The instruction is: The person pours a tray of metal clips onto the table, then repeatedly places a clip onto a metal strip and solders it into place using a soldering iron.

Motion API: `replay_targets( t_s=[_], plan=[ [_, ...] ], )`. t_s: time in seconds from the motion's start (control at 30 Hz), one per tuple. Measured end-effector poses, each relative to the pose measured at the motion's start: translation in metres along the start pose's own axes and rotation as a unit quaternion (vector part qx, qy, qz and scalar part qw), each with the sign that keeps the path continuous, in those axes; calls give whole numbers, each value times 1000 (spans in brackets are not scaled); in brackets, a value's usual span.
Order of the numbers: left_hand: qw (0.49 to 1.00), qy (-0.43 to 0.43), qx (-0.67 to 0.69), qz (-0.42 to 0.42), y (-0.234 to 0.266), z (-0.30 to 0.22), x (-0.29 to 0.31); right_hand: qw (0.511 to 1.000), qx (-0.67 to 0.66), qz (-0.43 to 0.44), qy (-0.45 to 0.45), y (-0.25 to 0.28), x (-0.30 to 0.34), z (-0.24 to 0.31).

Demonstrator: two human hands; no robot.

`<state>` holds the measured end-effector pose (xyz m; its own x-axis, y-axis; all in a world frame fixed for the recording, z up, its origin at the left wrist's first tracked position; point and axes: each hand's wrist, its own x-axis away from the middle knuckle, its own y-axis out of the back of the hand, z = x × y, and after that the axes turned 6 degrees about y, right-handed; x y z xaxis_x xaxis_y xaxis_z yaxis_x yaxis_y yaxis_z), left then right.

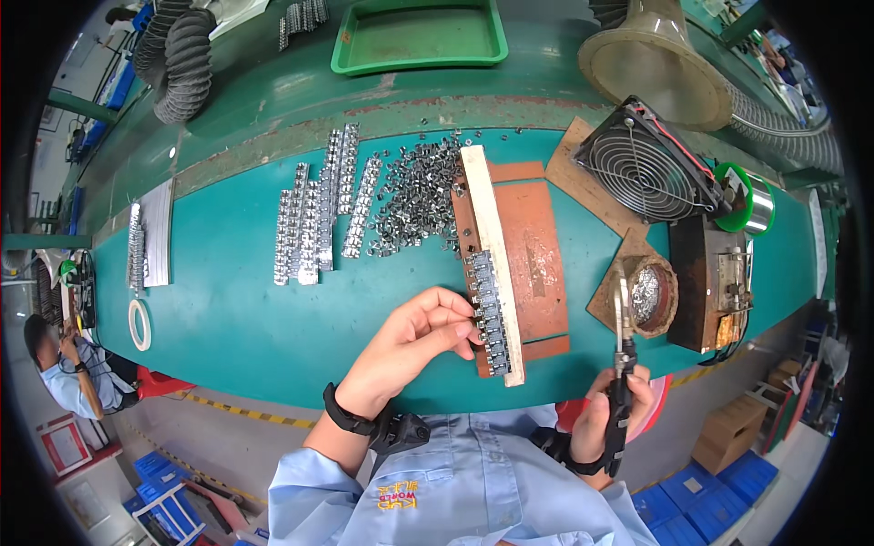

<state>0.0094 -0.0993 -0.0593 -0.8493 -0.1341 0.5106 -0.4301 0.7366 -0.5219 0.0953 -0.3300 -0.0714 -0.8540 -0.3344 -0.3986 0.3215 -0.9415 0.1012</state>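
"Teal-topped, the broad work surface (228, 337) stretches before a person in a pale blue shirt (492, 482). Past its middle lies a heap of small metal pieces (414, 200); to the right stands a fan (637, 164)."

"Where is the thing being worked on?"

"Nearer than the heap: a row of dark parts (489, 314), lying along the left side of a white strip (494, 246) on a reddish-brown board (535, 264)."

"And the hands?"

"On the left hand (410, 346), thumb and forefinger come close together at the row's left edge; I cannot tell whether they pinch a piece. The right hand (596, 426) grips a black-handled tool (625, 357), its metal tip pointing away from the body, near a round bowl (672, 300). Whether tip and bowl touch, I can't make out."

"Which step is this?"

"Probably placing or steadying pieces along the row, with the tool, likely a soldering iron, at the ready. Next seems to call for a still row and a careful tip, clear of the left fingers."
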Motion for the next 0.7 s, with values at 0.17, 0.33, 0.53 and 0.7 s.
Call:
replay_targets(
  t_s=[0.17, 0.33, 0.53, 0.7],
  plan=[
    [987, -54, -117, -95, -5, -6, 21, 997, -5, 73, 8, -12, -5, -13],
    [777, -217, -477, -350, 22, -30, 31, 997, 27, 74, 19, -7, -6, -17],
    [622, -263, -624, -393, 39, -41, 16, 995, 34, 93, 16, -6, -8, -15],
    [607, -246, -664, -361, 38, -44, 5, 993, 52, 105, 33, -5, -8, -15]
  ],
)
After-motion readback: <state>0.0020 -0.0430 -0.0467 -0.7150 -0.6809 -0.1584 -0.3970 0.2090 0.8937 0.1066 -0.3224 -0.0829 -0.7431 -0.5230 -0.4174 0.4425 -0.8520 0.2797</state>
